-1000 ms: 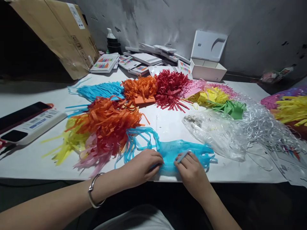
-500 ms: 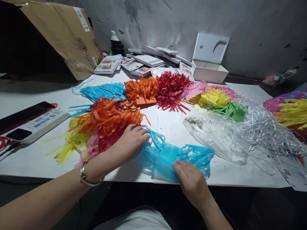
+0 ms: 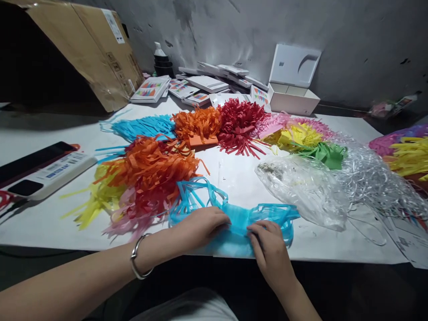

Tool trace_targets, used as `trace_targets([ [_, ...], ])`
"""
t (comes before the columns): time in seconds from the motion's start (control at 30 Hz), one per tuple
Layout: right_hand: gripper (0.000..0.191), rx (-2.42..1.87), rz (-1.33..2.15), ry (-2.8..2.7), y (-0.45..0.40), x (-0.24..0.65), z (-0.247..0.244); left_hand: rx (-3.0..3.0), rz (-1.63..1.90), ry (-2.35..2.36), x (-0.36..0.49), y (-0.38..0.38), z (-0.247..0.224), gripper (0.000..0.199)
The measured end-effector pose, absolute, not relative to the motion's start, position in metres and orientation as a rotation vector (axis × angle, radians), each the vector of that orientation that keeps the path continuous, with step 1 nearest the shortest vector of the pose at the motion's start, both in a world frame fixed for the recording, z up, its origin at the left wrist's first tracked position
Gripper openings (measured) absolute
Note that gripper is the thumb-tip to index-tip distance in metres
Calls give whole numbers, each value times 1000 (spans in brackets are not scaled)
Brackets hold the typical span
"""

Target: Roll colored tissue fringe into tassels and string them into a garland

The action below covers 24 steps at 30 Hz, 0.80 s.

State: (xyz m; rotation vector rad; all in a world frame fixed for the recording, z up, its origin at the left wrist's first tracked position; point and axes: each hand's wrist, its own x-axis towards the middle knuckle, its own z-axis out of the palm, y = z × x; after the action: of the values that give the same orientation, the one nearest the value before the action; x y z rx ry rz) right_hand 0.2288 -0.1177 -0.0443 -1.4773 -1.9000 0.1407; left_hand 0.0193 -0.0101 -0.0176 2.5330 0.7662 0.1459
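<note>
A blue tissue paper tassel [image 3: 239, 214], with fringe strips on both sides of a plain middle band, lies at the table's front edge. My left hand [image 3: 205, 225], with a silver bangle on its wrist, grips the band's left part with curled fingers; their tips are partly hidden. On the band's right part, my right hand [image 3: 270, 245] pinches the paper between thumb and fingers. The near part of the tassel is smeared by motion. Left of it are piled orange tassels [image 3: 150, 156], red and pink ones, and a yellow tassel [image 3: 103, 191].
A clear plastic bag [image 3: 304, 191] and silver tinsel [image 3: 371, 174] lie to the right. Blue, orange, red, pink, yellow and green tassels form a row behind. Flat boxes [image 3: 207, 84], an open white box [image 3: 294, 100] and a carton [image 3: 90, 49] stand farther back. A phone [image 3: 36, 160] rests left.
My left hand has moved from the tassel's left fringe to its middle, close to my right hand. The left fringe now lies spread out. My right hand has shifted slightly and pinches the paper.
</note>
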Motion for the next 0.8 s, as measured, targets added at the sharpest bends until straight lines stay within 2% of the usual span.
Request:
trace_targets([
  [0.2, 6, -1817, 73, -1875, -93, 224, -47, 2475, -39, 1104, 32, 10, -4, 18],
  [0.33, 16, -2020, -198, -1911, -87, 220, -35, 2500, -62, 1115, 39, 18, -9, 13],
  [0.43, 19, -1833, -423, -1937, -93, 220, -26, 2518, -61, 1097, 40, 19, -10, 11],
  [0.57, 27, -1372, -330, -2258, -99, 219, -30, 2548, -3, 1065, 40, 20, -5, 8],
  [0.63, 27, -1353, -299, -2320, -99, 218, -37, 2556, 36, 1073, 39, 20, -2, 8],
  [0.8, 20, -1343, -268, -2202, -95, 219, -44, 2684, 260, 1104, 32, 9, 1, 21],
])
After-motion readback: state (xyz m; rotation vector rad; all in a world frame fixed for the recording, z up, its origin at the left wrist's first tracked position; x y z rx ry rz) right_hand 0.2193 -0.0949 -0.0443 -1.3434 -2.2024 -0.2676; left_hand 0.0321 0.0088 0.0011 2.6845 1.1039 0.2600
